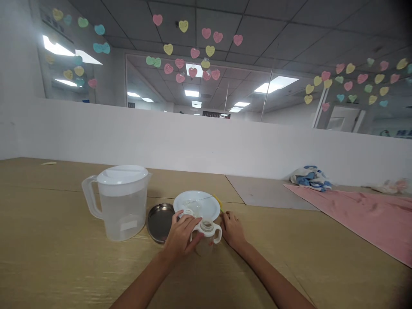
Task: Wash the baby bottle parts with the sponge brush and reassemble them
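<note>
A clear baby bottle [204,245] with a white collar and two white side handles stands uncapped on the table, its open mouth facing up. My left hand [184,234] is closed around its left handle, thumb against the bottle's side. Just past those fingers is a white ring-like part [187,212], partly hidden, at the near edge of a white plate [210,210]. A clear piece and a thin rod lie in the plate. My right hand [232,229] rests right of the bottle, fingers curled at the end of a thin yellow-green strip [218,201] by the plate's rim.
A lidded translucent pitcher [122,206] stands at the left, beside a round dark metal tray [159,223]. Farther right are a grey mat [267,193], a pink cloth [363,210] and a crumpled blue-and-white cloth [310,178]. A low white wall [193,146] borders the table's back.
</note>
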`<state>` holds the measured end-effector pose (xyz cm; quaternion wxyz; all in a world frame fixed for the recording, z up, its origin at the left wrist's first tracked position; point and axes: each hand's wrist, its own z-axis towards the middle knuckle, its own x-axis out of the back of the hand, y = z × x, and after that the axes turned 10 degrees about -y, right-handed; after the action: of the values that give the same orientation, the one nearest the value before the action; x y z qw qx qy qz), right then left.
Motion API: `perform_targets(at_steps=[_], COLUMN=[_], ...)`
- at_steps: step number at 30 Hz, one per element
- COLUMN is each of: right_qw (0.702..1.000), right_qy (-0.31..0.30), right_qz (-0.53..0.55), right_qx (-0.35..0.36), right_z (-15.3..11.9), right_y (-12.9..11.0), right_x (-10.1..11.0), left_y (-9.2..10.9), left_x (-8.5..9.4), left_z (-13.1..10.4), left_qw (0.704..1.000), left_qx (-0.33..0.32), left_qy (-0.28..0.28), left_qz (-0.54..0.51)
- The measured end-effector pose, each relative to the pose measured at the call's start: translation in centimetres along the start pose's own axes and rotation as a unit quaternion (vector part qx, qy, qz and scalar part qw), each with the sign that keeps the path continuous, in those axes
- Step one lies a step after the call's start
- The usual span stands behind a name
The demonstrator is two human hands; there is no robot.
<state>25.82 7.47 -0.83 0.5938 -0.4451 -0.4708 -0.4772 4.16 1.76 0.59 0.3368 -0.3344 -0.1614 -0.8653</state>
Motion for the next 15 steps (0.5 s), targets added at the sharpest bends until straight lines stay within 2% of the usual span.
perform_targets(at_steps=[8,15], right_qw=[1.000,0.999], right_qy=[-0.009,-0.014], right_qz=[-0.022,-0.030], right_qx=[0.005,0.015], right_z=[0.11,0.20], right_y=[-0.01,0.11], right_x=[-0.05,-0.12], left_y=[0.04,0.01], left_x=[-0.02,-0.02], left_z=[0.10,0.03], left_qw=[1.000,1.000], left_qx=[-0.010,-0.005], left_qy=[0.017,0.005], left_qz=[-0.005,-0.006])
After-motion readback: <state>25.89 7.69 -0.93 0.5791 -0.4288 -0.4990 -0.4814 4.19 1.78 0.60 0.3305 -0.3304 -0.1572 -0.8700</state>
